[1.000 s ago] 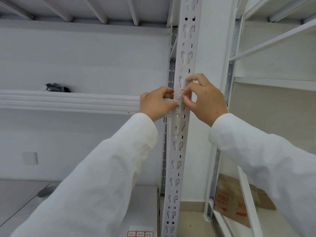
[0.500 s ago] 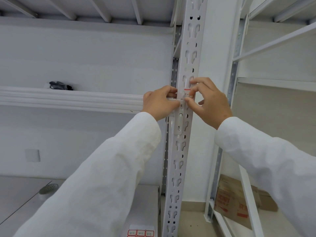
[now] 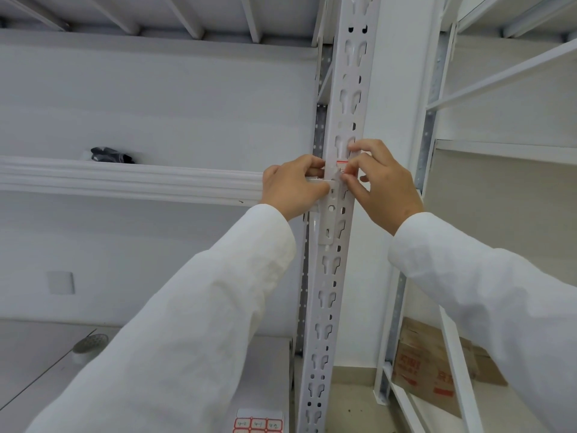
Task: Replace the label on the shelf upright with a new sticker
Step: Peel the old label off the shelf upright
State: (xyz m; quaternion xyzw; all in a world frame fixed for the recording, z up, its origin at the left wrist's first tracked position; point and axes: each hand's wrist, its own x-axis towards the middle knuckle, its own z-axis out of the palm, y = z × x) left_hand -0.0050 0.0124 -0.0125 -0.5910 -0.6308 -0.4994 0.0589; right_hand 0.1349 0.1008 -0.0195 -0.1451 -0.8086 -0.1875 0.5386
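A white perforated shelf upright (image 3: 331, 276) runs up the middle of the view. A small white label with a red edge (image 3: 341, 165) sits on its face at shelf-beam height. My right hand (image 3: 379, 185) pinches the label between thumb and fingertips; most of the label is hidden by them. My left hand (image 3: 293, 185) grips the upright and the beam end from the left, fingers curled beside the label. A sheet of red-bordered stickers (image 3: 258, 421) lies on the lower shelf at the bottom edge of the view.
A white shelf beam (image 3: 131, 179) runs left from the upright, with a dark object (image 3: 109, 155) lying on it. A roll of tape (image 3: 89, 346) stands on the lower left surface. Cardboard boxes (image 3: 427, 367) sit low in the right-hand shelf bay.
The view has shifted slightly, so both hands sit a little lower and to the right in frame. My right fingers have closed tighter on the label. The left hand keeps its grip.
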